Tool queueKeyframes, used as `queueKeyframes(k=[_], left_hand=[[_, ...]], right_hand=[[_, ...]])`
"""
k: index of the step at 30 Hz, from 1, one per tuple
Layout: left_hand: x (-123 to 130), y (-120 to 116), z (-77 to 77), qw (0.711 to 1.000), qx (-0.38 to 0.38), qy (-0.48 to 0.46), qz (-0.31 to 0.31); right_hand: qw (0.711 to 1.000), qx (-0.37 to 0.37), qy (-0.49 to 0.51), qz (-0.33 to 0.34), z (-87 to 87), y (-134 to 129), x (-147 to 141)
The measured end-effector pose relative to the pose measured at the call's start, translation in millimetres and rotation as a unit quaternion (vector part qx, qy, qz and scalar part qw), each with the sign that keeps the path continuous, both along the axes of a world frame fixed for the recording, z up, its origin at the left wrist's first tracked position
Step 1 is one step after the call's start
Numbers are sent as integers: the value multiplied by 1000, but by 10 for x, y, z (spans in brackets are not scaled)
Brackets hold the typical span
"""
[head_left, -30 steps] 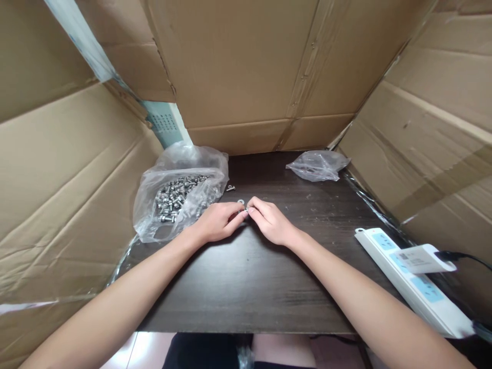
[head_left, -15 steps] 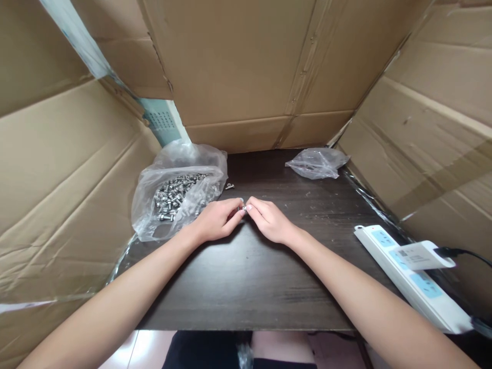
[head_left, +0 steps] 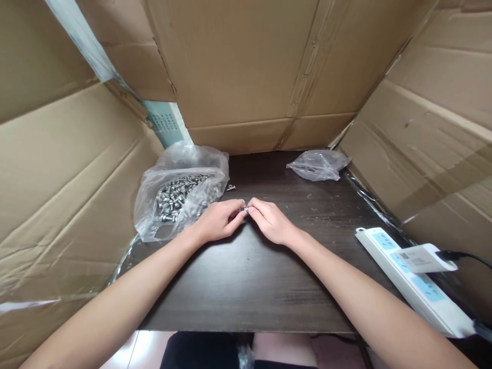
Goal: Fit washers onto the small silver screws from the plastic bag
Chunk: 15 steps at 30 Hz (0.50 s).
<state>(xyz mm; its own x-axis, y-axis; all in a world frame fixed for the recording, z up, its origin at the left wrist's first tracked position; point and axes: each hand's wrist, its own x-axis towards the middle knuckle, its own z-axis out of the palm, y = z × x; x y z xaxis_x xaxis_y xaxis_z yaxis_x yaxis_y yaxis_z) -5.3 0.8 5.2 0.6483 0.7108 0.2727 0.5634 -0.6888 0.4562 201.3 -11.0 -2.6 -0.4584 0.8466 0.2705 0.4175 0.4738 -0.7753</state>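
Note:
My left hand (head_left: 218, 220) and my right hand (head_left: 271, 221) meet above the middle of the table, fingertips almost touching. Between them is a small shiny metal bolt (head_left: 246, 209), pinched from both sides and largely covered by the fingers; whether a nut or washer sits on it I cannot tell. Left of my left hand, a clear plastic bag (head_left: 148, 197) lies open with many metal bolts (head_left: 175, 197) inside. Just beyond my left fingertips, a loose bolt with a small ring beside it (head_left: 231, 188) rests on the tabletop.
The dark wooden table (head_left: 246, 287) is walled by cardboard (head_left: 246, 66) at the back and both sides. Another clear plastic bag (head_left: 319, 165) lies at the back right. A white power strip (head_left: 413, 287) with a plugged-in white adapter (head_left: 423, 259) runs along the right edge.
The view has shifted very slightly. Both hands keep their pinch on the bolt, with barely any finger movement visible.

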Motion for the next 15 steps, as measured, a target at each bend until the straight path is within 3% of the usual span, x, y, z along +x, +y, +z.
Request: queueKeyframes(k=[15], left_hand=[[5, 8, -6, 1000, 5, -22, 1]], right_hand=[[1000, -5, -4, 4, 28, -15, 6]])
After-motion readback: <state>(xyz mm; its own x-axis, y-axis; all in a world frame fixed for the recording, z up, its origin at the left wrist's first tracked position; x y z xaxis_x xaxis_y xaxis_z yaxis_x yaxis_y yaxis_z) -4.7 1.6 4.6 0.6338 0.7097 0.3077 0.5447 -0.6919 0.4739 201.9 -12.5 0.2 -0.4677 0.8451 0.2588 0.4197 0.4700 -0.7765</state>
